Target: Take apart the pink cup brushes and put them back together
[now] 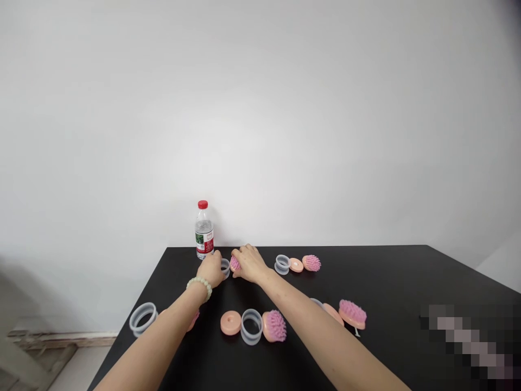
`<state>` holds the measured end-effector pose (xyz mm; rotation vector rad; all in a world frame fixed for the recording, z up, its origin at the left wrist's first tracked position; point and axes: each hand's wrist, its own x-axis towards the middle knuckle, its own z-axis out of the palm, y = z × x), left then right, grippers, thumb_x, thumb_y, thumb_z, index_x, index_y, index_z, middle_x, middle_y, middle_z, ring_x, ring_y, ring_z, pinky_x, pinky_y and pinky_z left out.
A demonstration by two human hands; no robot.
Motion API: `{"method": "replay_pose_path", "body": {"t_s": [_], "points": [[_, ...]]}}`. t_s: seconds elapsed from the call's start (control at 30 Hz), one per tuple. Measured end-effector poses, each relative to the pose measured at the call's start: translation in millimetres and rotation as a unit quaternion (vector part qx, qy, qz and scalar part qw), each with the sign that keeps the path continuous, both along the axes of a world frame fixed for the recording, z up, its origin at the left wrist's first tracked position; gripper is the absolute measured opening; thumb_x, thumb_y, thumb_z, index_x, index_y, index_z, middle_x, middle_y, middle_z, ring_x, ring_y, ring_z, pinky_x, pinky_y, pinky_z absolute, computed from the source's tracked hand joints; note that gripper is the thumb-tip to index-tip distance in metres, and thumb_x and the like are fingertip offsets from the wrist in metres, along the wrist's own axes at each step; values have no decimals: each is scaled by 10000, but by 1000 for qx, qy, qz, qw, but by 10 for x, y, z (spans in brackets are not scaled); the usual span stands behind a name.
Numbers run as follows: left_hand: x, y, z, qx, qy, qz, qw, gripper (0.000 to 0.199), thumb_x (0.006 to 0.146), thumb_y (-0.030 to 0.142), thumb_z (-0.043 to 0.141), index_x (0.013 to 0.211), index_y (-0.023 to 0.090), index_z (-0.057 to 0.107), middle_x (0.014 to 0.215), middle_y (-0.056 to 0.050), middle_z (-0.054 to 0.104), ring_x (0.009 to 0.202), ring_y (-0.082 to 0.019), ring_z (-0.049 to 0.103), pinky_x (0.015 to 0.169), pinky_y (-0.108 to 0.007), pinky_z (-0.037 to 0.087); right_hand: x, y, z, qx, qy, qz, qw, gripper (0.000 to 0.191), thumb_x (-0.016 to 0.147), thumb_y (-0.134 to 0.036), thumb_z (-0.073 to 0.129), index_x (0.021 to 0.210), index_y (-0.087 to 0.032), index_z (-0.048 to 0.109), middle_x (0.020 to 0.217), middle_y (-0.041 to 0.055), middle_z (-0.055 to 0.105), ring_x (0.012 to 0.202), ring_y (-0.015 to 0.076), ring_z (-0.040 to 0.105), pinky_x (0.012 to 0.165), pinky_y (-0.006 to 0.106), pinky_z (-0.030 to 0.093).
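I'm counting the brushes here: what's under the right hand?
The right hand covers a brush; only its pink bristles show, at the left of the hand. The brush's base, and anything beneath it, cannot be seen.

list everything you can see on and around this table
water bottle: 1, clear with red cap, at far table edge
table: 1, black, under everything listed here except the wall
pink-bristled brushes: 5, pink bristles on peach backs, spread across table, one under right hand, one partly behind left forearm
clear plastic rings: 5, translucent, spread across table, one against left hand
peach round lids: 3, peach, beside rings, one tilted
wall: 1, white, behind table
beaded bracelet: 1, pale green, left wrist
left hand: 1, at ring, beside bottle
right hand: 1, gripping brush
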<state>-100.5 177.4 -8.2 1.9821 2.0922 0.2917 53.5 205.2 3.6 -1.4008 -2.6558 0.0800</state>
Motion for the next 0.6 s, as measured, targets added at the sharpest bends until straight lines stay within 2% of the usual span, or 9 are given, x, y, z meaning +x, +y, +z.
{"method": "replay_pose_path", "body": {"t_s": [0.1,0.3,0.37,0.5,0.6], "points": [[-7,-6,7,3,-3,-1,1000,362,937,334,646,1262,182,596,1285,-96,635,1088,-252,657,899,-467,568,4,-4,-10,-7,13,4,1000,619,679,-270,904,1222,-140,637,1183,171,628,1155,345,568,978,454,435],[22,-40,43,4,-5,12,1000,372,940,334,642,1275,183,587,1292,-98,631,1083,-251,658,896,-468,570,76,34,-78,-24,40,38,998,804,650,-134,892,1367,-244,543,1272,107,571,1128,283,600,940,371,462],[41,-57,49,2,-4,15,1000,372,939,333,643,1275,184,587,1292,-97,631,1082,-251,659,895,-467,571,100,55,-102,-22,46,43,998,707,697,-99,842,1330,-255,571,1262,92,572,1124,269,600,928,353,460],[63,-83,38,1,-3,19,1000,374,939,333,643,1278,186,585,1298,-97,627,1087,-252,657,895,-467,571,130,93,-128,-18,53,46,997,284,832,-88,697,1092,-202,690,1104,95,622,1027,259,630,847,338,464],[54,-85,17,4,-4,21,1000,376,939,333,643,1280,188,584,1299,-96,627,1088,-252,657,896,-467,570,137,114,-132,-19,67,67,995,205,897,-102,622,1071,-188,687,1089,97,633,989,238,640,807,314,465]]}}
